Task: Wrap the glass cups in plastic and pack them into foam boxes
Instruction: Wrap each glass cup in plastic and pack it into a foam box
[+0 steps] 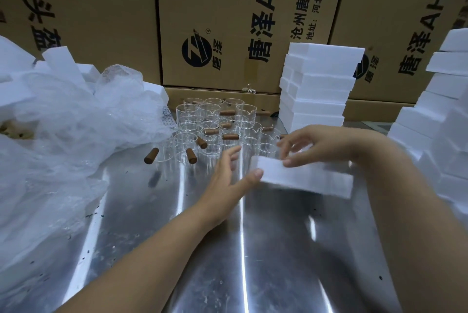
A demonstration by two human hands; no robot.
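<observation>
right hand (316, 145): pinches foam box (309, 178)
left hand (228, 176): fingers spread, thumb on box end
risk: box swing topples glass cups (215, 125) near table (177, 249) far edge

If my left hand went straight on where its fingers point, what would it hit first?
Probably the nearest glass cups, just beyond the left hand fingertips, though depth is hard to judge here.

Printed cardboard cartons (228, 21) stand behind the steel table (266, 262).

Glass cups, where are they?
In the head view, the glass cups stand mid-table, between the plastic heap on the left and a foam stack.
</observation>
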